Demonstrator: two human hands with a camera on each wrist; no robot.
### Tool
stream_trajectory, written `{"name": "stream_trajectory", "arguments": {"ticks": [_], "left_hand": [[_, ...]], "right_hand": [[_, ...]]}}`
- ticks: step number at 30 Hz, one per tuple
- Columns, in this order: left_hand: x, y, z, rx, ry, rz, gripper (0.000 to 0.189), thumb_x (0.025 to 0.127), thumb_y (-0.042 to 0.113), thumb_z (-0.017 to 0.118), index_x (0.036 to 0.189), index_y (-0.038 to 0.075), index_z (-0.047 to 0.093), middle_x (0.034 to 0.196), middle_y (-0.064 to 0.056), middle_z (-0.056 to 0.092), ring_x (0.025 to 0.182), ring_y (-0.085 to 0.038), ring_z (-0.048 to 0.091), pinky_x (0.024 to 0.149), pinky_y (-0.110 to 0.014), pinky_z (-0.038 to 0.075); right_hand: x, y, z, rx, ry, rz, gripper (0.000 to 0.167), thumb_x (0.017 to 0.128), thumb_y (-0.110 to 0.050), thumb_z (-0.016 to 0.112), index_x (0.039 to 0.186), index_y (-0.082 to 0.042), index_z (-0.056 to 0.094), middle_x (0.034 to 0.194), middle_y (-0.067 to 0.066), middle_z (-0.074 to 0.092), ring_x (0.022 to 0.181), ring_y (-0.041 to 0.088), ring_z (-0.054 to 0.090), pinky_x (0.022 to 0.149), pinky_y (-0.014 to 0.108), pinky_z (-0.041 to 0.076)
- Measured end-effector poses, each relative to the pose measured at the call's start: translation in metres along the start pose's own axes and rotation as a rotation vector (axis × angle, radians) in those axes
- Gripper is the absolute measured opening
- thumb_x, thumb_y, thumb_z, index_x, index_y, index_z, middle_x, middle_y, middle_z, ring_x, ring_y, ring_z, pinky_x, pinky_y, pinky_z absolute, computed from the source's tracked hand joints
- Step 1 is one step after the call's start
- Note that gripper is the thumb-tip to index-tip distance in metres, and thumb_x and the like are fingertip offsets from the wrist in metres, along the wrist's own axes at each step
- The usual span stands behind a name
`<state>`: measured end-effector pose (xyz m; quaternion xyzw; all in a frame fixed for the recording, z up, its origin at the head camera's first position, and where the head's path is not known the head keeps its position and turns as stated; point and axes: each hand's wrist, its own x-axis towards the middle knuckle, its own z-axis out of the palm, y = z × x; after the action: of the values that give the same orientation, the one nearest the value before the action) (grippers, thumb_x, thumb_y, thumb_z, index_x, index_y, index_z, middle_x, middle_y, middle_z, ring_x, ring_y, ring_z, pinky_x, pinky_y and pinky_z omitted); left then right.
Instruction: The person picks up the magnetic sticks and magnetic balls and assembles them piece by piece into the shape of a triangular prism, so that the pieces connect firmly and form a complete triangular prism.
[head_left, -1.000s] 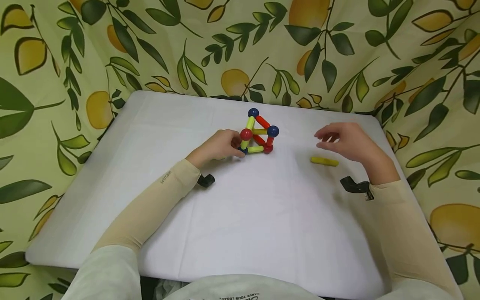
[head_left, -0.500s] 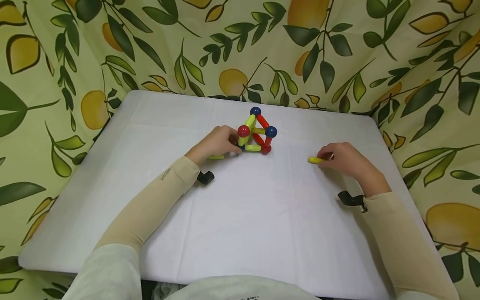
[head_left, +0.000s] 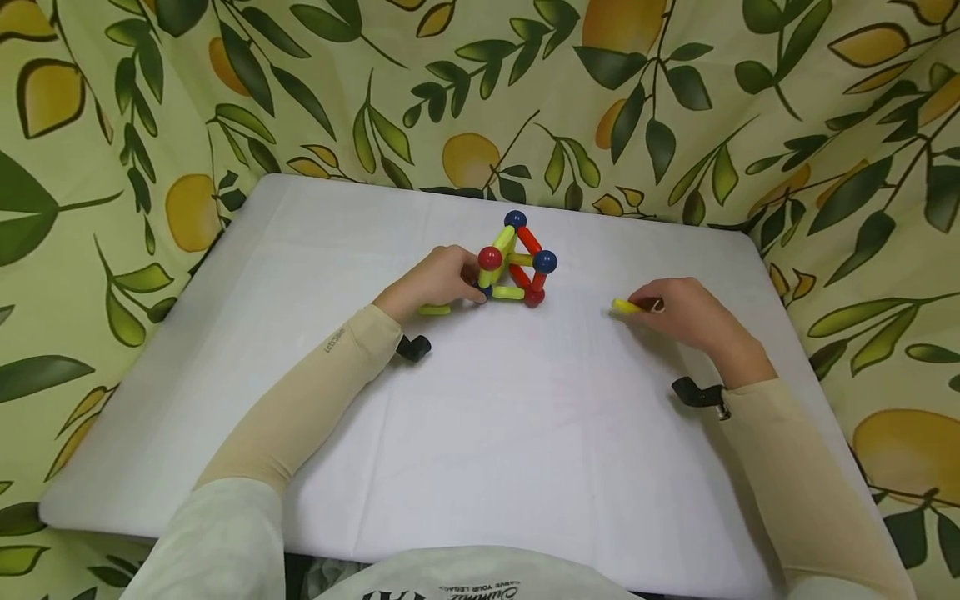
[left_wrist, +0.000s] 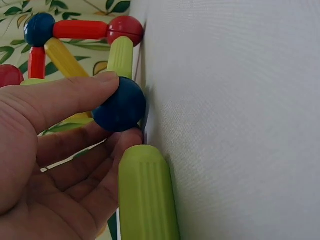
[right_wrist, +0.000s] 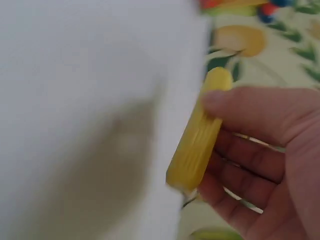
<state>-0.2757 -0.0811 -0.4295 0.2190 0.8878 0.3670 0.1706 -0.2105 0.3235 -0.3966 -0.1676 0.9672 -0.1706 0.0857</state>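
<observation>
A frame of coloured rods and balls (head_left: 508, 293) stands near the back middle of the table. My left hand (head_left: 437, 282) grips its lower left corner; in the left wrist view the thumb and fingers pinch a blue ball (left_wrist: 120, 106) there. Beside that hand a lime-green rod (left_wrist: 147, 195) lies on the cloth. Over on the right, my right hand (head_left: 686, 315) pinches a yellow rod (right_wrist: 197, 137) between thumb and fingers. The right wrist view shows that rod held off the surface, its shadow on the cloth. Part of the frame hides behind the left fingers.
A white cloth covers the table (head_left: 480, 433). Behind it and at both sides hangs a curtain (head_left: 420, 100) with a leaf and lemon print. Dark wrist cameras stick out below both hands.
The right hand came down onto the yellow rod, took hold of it and has lifted it slightly. The left hand stays at the frame's corner; the frame has barely shifted.
</observation>
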Motion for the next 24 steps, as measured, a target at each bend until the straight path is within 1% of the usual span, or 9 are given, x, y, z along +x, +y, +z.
{"name": "stream_trajectory", "arguments": {"ticks": [4, 8, 12, 15, 16, 19, 24], "left_hand": [[0.001, 0.000, 0.000, 0.000, -0.013, -0.019, 0.042, 0.091, 0.017, 0.090, 0.126, -0.001, 0.075, 0.110, -0.009, 0.076, 0.104, -0.025, 0.067, 0.100, -0.040, 0.054], [0.000, -0.001, 0.001, -0.006, -0.011, -0.018, 0.042, 0.092, 0.016, 0.090, 0.127, -0.001, 0.075, 0.111, -0.009, 0.076, 0.105, -0.025, 0.068, 0.101, -0.040, 0.053], [0.000, -0.002, 0.002, -0.008, -0.003, 0.004, 0.041, 0.091, 0.015, 0.090, 0.126, -0.001, 0.075, 0.110, -0.009, 0.076, 0.104, -0.024, 0.068, 0.101, -0.040, 0.053], [-0.001, -0.002, 0.003, -0.004, 0.000, 0.005, 0.041, 0.091, 0.015, 0.090, 0.126, -0.001, 0.075, 0.110, -0.009, 0.076, 0.104, -0.024, 0.068, 0.102, -0.040, 0.052], [-0.001, -0.002, 0.002, -0.004, 0.001, 0.003, 0.041, 0.091, 0.015, 0.090, 0.126, -0.001, 0.075, 0.111, -0.009, 0.076, 0.104, -0.024, 0.068, 0.102, -0.040, 0.053], [-0.003, 0.000, 0.002, -0.003, 0.001, -0.004, 0.042, 0.092, 0.015, 0.089, 0.127, -0.001, 0.075, 0.112, -0.010, 0.076, 0.104, -0.025, 0.068, 0.102, -0.040, 0.053], [-0.003, 0.000, 0.001, 0.001, 0.001, 0.008, 0.042, 0.092, 0.013, 0.089, 0.128, -0.001, 0.074, 0.114, -0.010, 0.076, 0.105, -0.025, 0.068, 0.103, -0.041, 0.052]], "right_hand": [[0.013, -0.023, -0.011, 0.063, 0.132, -0.089, 0.026, 0.097, -0.011, 0.082, 0.121, -0.001, 0.080, 0.108, 0.014, 0.077, 0.098, 0.030, 0.067, 0.087, 0.053, 0.054], [0.029, -0.048, -0.025, 0.063, 0.230, -0.194, 0.024, 0.096, -0.011, 0.084, 0.119, -0.003, 0.082, 0.105, 0.010, 0.078, 0.094, 0.026, 0.067, 0.083, 0.048, 0.055], [0.042, -0.072, -0.035, 0.080, 0.277, -0.270, 0.024, 0.097, -0.014, 0.085, 0.119, -0.005, 0.082, 0.104, 0.008, 0.079, 0.095, 0.024, 0.066, 0.079, 0.042, 0.052], [0.052, -0.088, -0.037, 0.116, 0.297, -0.314, 0.023, 0.097, -0.014, 0.084, 0.118, -0.006, 0.082, 0.104, 0.008, 0.078, 0.095, 0.026, 0.064, 0.079, 0.039, 0.049], [0.055, -0.093, -0.037, 0.134, 0.305, -0.332, 0.022, 0.098, -0.014, 0.084, 0.118, -0.005, 0.082, 0.104, 0.008, 0.078, 0.095, 0.027, 0.063, 0.080, 0.039, 0.049], [0.065, -0.106, -0.034, 0.178, 0.335, -0.380, 0.021, 0.098, -0.013, 0.083, 0.117, -0.005, 0.081, 0.105, 0.007, 0.077, 0.094, 0.025, 0.064, 0.082, 0.033, 0.049], [0.080, -0.118, -0.027, 0.274, 0.398, -0.456, 0.021, 0.097, -0.007, 0.081, 0.118, -0.004, 0.080, 0.106, 0.005, 0.076, 0.093, 0.021, 0.065, 0.085, 0.027, 0.052]]}}
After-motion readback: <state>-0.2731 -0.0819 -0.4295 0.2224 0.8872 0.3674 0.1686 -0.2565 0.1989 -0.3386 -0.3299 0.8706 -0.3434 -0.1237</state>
